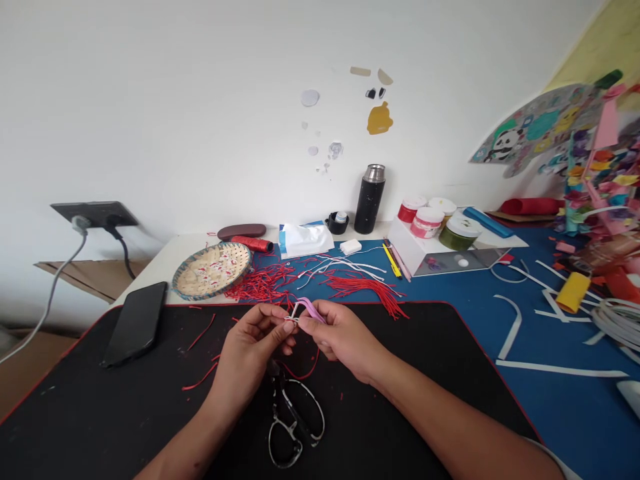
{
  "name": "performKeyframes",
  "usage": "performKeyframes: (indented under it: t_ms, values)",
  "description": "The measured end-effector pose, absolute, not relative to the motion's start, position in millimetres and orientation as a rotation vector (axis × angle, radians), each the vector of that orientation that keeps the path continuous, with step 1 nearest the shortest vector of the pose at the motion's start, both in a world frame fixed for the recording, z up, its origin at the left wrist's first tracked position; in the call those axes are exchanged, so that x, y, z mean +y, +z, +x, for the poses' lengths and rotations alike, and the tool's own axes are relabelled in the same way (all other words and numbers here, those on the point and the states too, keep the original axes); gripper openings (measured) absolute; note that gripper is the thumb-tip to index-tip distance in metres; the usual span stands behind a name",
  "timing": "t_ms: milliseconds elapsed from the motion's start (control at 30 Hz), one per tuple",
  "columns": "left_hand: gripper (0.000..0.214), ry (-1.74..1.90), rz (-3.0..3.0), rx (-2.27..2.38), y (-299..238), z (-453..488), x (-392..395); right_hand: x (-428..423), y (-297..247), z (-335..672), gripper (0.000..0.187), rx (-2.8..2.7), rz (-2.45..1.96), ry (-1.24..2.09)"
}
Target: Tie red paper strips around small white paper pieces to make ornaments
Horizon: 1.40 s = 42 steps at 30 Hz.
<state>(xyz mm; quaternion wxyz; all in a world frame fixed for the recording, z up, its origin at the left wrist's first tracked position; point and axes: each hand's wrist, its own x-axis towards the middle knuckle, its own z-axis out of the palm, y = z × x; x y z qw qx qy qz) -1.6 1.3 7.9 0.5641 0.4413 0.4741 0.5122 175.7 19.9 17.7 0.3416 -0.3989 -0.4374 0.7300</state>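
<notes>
My left hand [253, 340] pinches a small piece of white cord [291, 319] between thumb and fingertips, with a bit of red at it. Close beside it, my right hand [345, 337] is closed on a thin lilac bent piece [311, 309], possibly a tool; its kind is hard to make out. The two hands' fingertips meet at the cord, hiding part of it. From under the hands a red thread [307, 375] curves down onto the black mat [400, 407]. Just below lie scissors [295, 420] with worn black-and-white handles, their blades partly hidden.
Behind the hands are red cords [265, 283], white cords [345, 265], a woven basket [176, 280] and a yellow pen [391, 261]. A phone [135, 323] lies left. Paint jars [427, 222] stand on a box; a black flask [370, 200] is near the wall. White strips [560, 369] lie right.
</notes>
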Motion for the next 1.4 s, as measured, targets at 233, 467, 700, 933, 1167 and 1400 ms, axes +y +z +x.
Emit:
performKeyframes:
  t_ms: [233, 467, 700, 933, 1167, 1400]
  values:
    - [0.031, 1.229, 1.032, 1.134, 8.7, -1.2, 2.4, 20.8, 18.3, 176.3, 0.027, -1.151, -1.051, 1.892]
    - [0.028, 1.230, 0.989, 1.086, 6.6, -2.7, 2.8, 22.3, 15.2, 177.5, 0.033, -1.166, -1.046, 1.881]
    - [0.029, 1.219, 0.994, 1.094, 8.2, -1.3, 2.2, 21.2, 13.8, 176.1, 0.028, -1.204, -1.083, 1.866]
    - [0.032, 1.276, 1.069, 1.194, 14.1, -0.6, 3.5, 23.4, 18.9, 179.5, 0.035, -1.162, -1.039, 1.843]
    - [0.038, 1.279, 1.081, 1.236, 13.3, -2.3, 4.5, 23.2, 25.0, 184.9, 0.039, -1.417, -1.041, 1.629]
    - [0.032, 1.274, 1.129, 1.241, 13.4, -4.7, 5.1, 18.2, 24.6, 182.4, 0.047, -1.604, -0.921, 1.647]
